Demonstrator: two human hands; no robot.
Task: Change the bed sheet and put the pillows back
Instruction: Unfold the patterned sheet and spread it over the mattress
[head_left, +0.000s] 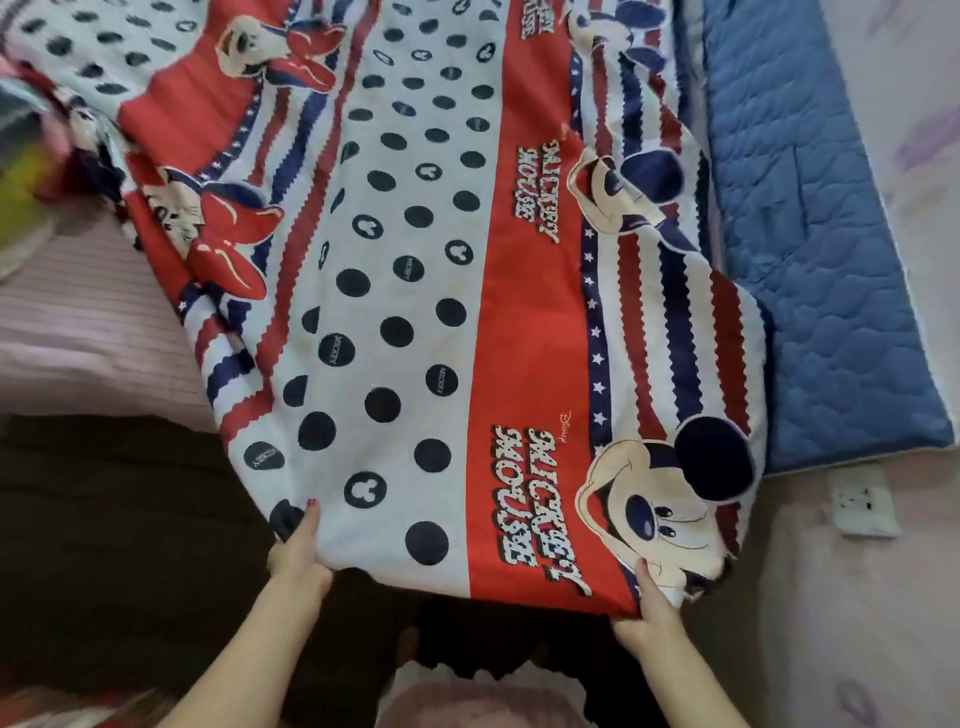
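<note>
- Spreading from the frame's centre toward 12 o'clock, the bed sheet (415, 260), red, white and navy with cartoon mice, hangs lifted.
- The left hand (298, 551) grips its near edge at 7 o'clock.
- The right hand (649, 608) grips that edge at 5 o'clock.
- A blue quilted pad (810, 260) lies at 2 o'clock, partly under the sheet.
- A pink striped mattress (78, 322) shows at 9 o'clock.
</note>
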